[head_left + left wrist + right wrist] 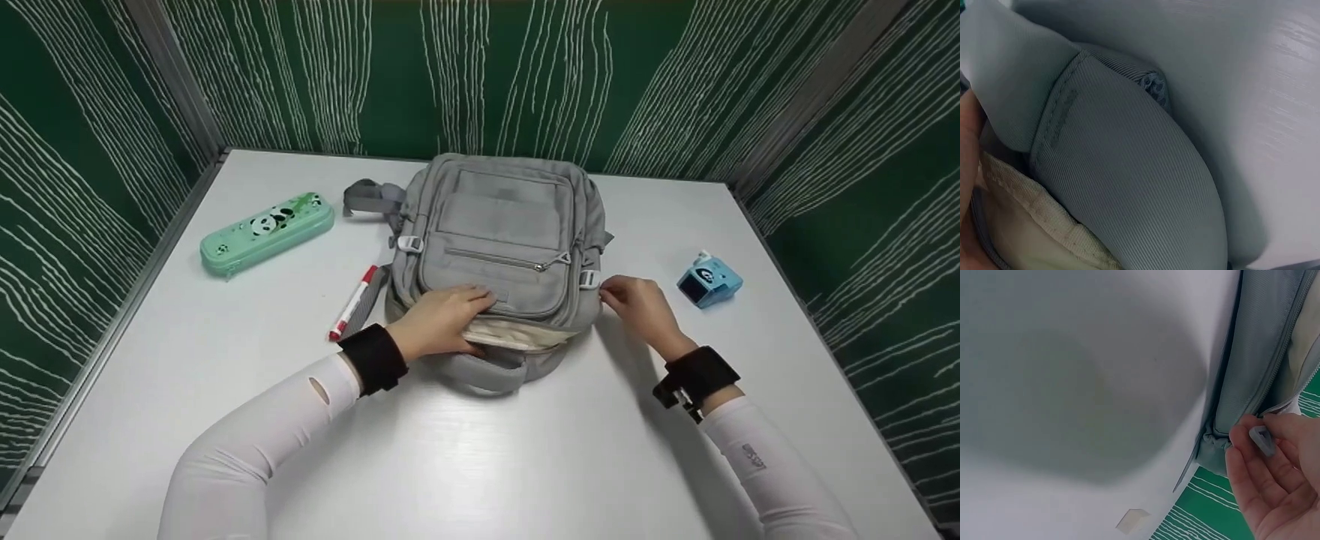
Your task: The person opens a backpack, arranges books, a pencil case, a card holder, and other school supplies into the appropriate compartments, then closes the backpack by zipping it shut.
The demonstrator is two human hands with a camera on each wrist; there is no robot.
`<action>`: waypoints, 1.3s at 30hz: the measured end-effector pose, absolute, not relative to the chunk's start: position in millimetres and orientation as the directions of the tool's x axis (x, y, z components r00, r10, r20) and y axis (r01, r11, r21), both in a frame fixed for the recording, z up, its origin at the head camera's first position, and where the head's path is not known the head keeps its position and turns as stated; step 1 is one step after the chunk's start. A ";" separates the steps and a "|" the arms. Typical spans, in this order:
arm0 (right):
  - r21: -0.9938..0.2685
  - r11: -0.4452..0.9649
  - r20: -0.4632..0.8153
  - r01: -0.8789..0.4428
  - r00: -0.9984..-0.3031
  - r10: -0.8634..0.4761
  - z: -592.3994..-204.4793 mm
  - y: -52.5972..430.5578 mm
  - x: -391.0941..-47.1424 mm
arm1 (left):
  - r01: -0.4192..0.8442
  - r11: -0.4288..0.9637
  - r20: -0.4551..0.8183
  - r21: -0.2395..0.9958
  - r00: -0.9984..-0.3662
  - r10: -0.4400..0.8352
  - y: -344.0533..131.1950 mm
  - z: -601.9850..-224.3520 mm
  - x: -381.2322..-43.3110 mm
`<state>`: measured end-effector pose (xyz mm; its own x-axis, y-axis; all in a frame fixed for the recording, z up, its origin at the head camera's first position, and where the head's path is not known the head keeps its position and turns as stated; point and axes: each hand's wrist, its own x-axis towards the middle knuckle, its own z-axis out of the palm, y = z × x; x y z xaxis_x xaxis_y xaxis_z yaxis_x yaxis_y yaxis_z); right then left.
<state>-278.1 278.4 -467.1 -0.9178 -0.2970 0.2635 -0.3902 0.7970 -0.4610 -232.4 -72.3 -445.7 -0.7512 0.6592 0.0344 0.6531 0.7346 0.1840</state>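
A grey backpack (499, 217) lies on the table with its top handle (480, 373) towards me. Its main compartment is unzipped at the near end, and cream lining (517, 334) shows in the gap. My left hand (439, 319) grips the edge of this opening, fingers spread over the front panel and thumb down by the lining. At the bag's right side, my right hand (641, 307) pinches the zipper by its slider. The grey zipper pull (1264, 440) lies against the fingers in the right wrist view, where the two rows of teeth part.
A mint panda pencil case (266, 234) lies at the left of the white table (465, 465). Between it and the bag is a red-and-white marker (352, 304), beside a grey strap. A small blue panda-print pencil sharpener (709, 281) stands to the right. Green patterned panels surround the table.
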 end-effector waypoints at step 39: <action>-0.361 0.773 0.285 -0.522 -0.851 -0.441 -453.8 246.9 -201.8 | 0.555 0.824 0.020 0.118 -0.831 0.556 -40.8 -450.1 -249.5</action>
